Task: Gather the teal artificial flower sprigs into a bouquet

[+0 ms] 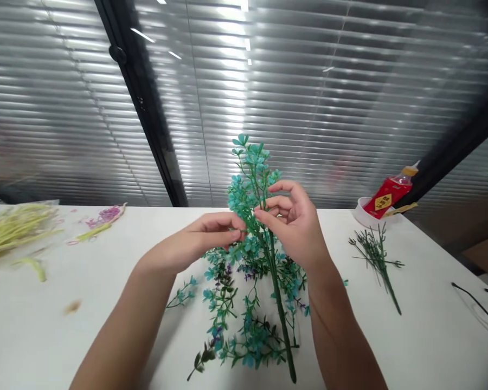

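Note:
An artificial flower stem (279, 303) with turquoise blossoms at its top stands tilted in front of me, its dark green stalk reaching down toward the near part of the table. My right hand (295, 222) pinches its upper branches between thumb and fingers. From the left, my left hand (213, 238) is closed at the blossoms, thumb against forefinger; it seems to pinch a small flower sprig, partly hidden by the fingers. Beneath both hands lie loose turquoise flower sprigs (256, 338), mixed with dark green leaves and purple bits.
A bare green plastic stem (384, 265) lies at right. Behind it, a red bottle (390, 192) leans in a white bowl (364, 214). Yellow-green stems (16, 227) in clear plastic and a purple flower piece (106, 216) lie left. Black glasses (477, 306) sit at the right edge.

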The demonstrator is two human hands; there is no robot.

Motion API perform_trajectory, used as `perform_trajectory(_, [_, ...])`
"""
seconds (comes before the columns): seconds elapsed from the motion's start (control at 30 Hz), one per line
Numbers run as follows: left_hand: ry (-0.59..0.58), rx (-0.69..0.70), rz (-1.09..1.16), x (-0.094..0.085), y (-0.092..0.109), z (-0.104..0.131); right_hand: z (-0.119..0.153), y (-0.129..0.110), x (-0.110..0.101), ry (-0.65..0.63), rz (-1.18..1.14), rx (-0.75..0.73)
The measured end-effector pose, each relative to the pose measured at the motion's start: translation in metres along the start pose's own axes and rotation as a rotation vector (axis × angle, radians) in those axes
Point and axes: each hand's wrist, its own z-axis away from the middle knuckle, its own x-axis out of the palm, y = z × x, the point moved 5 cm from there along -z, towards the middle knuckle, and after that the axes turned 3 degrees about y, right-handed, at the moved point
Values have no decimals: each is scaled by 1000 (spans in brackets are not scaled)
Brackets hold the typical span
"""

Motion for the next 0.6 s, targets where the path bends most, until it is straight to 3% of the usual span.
perform_trajectory(0.1, [27, -144, 284, 11, -7, 1, 2, -6, 5, -11, -4, -82])
perform_trajectory(0.23, [113, -148, 558, 29, -4, 5, 5, -12, 8, 37, 96, -240])
perform_trajectory(0.4, [416, -4, 490, 37, -1, 12, 11, -18, 14, 104, 146, -416])
perform_trajectory(0.6, [468, 14, 594, 44, -2, 17, 18, -19, 22, 164, 192, -540])
